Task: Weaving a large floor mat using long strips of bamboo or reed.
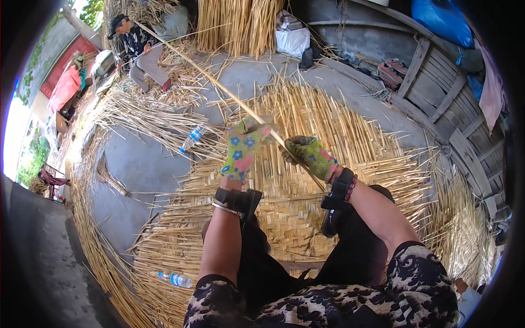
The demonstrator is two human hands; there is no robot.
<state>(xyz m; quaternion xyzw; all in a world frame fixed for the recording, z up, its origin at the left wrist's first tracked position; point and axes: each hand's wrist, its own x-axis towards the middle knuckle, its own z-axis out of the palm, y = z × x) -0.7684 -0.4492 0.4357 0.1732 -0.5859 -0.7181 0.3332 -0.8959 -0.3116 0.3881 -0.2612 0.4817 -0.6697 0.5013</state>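
Note:
A long pale reed (219, 86) slants from the far left across the front of me, over a woven reed mat (295, 218). My left hand (243, 148), in a flowered green glove, is closed around it; its fingertips are slightly blurred. Just to the right and lower along the stalk, my right hand (311, 155) grips it too, in a matching glove with dark, soiled fingers. The lower end of the reed comes out below the right hand, over the mat. Loose reed ends stick out around the mat's edges.
Plastic bottles lie at left, one (192, 139) beyond the mat, another (175, 280) on reeds nearby. A person (143, 52) sits among loose reeds at far left. Reed bundles (237, 27) stand at the back. A wooden frame (437, 82) and shoes (391, 72) are on the right.

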